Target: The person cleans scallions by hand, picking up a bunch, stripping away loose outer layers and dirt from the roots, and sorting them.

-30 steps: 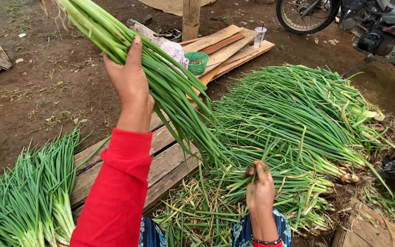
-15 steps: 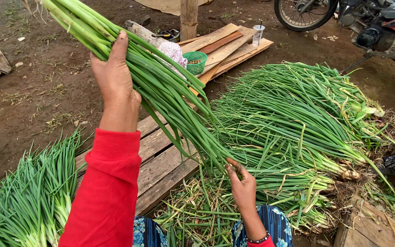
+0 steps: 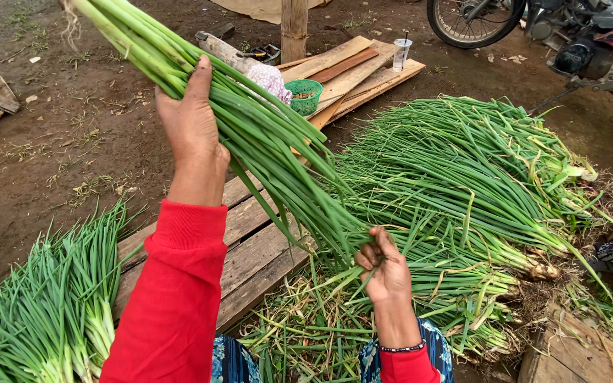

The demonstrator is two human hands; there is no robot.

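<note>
My left hand (image 3: 191,126), in a red sleeve, is raised and grips a thick bunch of green onions (image 3: 250,128) near its pale root end, leaves slanting down to the right. My right hand (image 3: 384,269) is lower, its fingers closed on the leaf tips of that same bunch. Beneath it lies a litter of trimmed leaves (image 3: 306,326). A large heap of uncleaned green onions (image 3: 477,177) spreads out to the right.
A pile of cleaned green onions (image 3: 51,312) lies at lower left. Wooden planks (image 3: 250,248) run under my arms toward a wooden post (image 3: 294,28), a small green basket (image 3: 304,96) and a plastic cup (image 3: 401,53). A motorcycle (image 3: 569,35) stands at upper right.
My right hand has risen from the heap and closed on the bunch's leaf ends. My left hand holds the bunch up much as before.
</note>
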